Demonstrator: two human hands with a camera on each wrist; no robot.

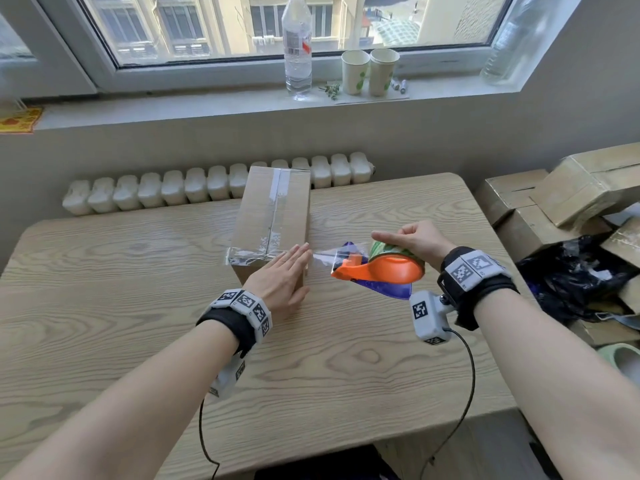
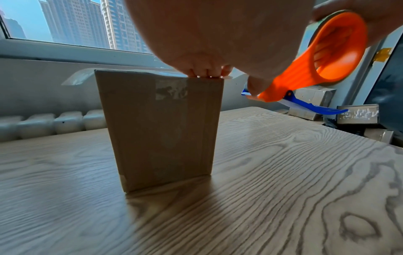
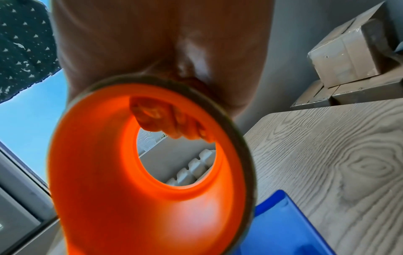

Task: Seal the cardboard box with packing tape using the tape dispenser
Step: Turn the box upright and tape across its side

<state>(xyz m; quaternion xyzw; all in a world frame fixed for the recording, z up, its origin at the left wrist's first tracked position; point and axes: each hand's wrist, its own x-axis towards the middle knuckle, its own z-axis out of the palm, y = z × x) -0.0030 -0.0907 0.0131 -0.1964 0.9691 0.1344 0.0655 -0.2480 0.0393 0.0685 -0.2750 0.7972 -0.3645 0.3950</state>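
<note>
**Tape run at near end of box, both hands engaged**

Cardboard box (image 1: 273, 220) sits on the worktop (image 1: 138, 258), long axis running from the far edge toward the middle, closer to the far edge than the near one. 1 strip of clear packing tape (image 1: 277, 199) lies along the top seam. A 2nd strip crosses the near top edge and looks wrinkled.

Left hand (image 1: 280, 282): fingers straight and together, palm down, pressing flat on the near right corner of the box top. The left wrist view shows the fingertips (image 2: 205, 72) bearing on the box's upper edge. Nothing held.

Right hand (image 1: 412, 240): grip closed around the tape dispenser (image 1: 384, 268), fingers curled through the orange ring, as the right wrist view confirms. The dispenser is held above the worktop, just right of the box's near end, not touching the surface. Its blue blade guard points down and toward the person.

A span of clear tape stretches from the dispenser mouth to the box edge at the left fingertips.

Other: 1 plastic bottle (image 1: 296, 46) and 2 paper cups (image 1: 369, 72) on the windowsill; stacked cartons (image 1: 554, 195) beyond the right edge of the worktop.
</note>
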